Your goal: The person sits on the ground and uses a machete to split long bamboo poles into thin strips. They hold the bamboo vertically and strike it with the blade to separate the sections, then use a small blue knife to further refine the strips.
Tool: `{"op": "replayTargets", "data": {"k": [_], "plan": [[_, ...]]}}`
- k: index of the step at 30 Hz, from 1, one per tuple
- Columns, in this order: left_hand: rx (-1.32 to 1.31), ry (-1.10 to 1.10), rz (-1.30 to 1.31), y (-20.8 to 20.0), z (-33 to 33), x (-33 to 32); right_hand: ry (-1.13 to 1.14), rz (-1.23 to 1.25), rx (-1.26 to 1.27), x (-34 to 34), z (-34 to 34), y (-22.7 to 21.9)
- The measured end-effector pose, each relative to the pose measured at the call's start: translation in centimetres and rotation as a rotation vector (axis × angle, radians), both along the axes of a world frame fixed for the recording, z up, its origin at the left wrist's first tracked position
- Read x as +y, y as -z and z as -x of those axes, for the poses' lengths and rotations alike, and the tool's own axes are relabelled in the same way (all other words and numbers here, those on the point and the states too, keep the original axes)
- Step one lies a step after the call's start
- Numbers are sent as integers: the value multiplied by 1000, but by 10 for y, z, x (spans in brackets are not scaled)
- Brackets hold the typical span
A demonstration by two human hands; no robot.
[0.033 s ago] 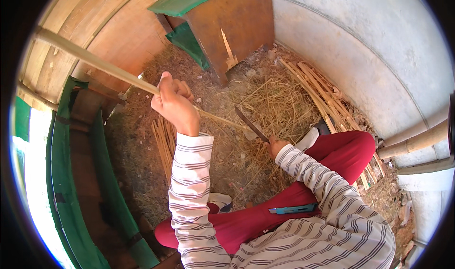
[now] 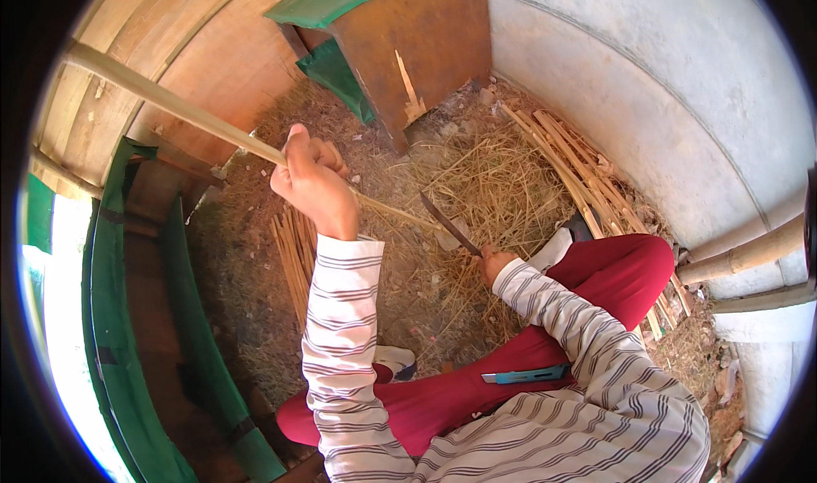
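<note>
My left hand [image 2: 313,179] is closed round a long pale strip, apparently split bamboo [image 2: 196,115]. The strip slants from the upper left, through my fist, down toward the right, where its thin end meets a knife blade. My right hand [image 2: 495,266] grips the knife [image 2: 448,222] by its handle, which my fingers hide. The dark blade points up and left, against or just over the strip's end; contact cannot be made out for sure. A teal box cutter [image 2: 526,375] lies across my lap on the red trousers.
Several split strips [image 2: 587,172] lie along the pale wall at right, and another bundle [image 2: 294,257] lies left of my left forearm. Shavings [image 2: 498,181] cover the ground ahead. A brown wooden box [image 2: 417,45] with green covering stands at the back; green-edged shelving [image 2: 183,287] stands at left.
Hardly anything differs. The strip's upper end sits very slightly higher, and both hands keep their places and grips.
</note>
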State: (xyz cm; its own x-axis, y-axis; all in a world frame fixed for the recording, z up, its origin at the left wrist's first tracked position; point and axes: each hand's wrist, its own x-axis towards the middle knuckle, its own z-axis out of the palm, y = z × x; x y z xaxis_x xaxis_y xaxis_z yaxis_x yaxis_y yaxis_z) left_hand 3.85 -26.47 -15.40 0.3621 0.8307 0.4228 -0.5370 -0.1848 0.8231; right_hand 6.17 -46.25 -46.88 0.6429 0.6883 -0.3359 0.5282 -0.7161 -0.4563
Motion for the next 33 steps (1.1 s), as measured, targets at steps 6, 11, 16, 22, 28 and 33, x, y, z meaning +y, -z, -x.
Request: {"op": "replayTargets", "data": {"k": [6, 11, 16, 22, 28, 33], "plan": [[14, -99, 4, 1, -17, -2, -61, -10, -79, 4, 4, 37], [32, -168, -23, 2, -31, -10, -115, 26, -141, 9, 5, 47], [43, -182, -41, 0, -32, -8, 65, -195, -159, 9, 4, -14], [93, -248, -140, 11, -36, 0, 330, -530, -291, 20, 18, -20], [112, -193, -53, 1, -42, -11, 24, 36, 35, 20, 7, 68], [55, -167, -51, -6, -48, -7, -48, 150, 41, 26, -5, 58]]}}
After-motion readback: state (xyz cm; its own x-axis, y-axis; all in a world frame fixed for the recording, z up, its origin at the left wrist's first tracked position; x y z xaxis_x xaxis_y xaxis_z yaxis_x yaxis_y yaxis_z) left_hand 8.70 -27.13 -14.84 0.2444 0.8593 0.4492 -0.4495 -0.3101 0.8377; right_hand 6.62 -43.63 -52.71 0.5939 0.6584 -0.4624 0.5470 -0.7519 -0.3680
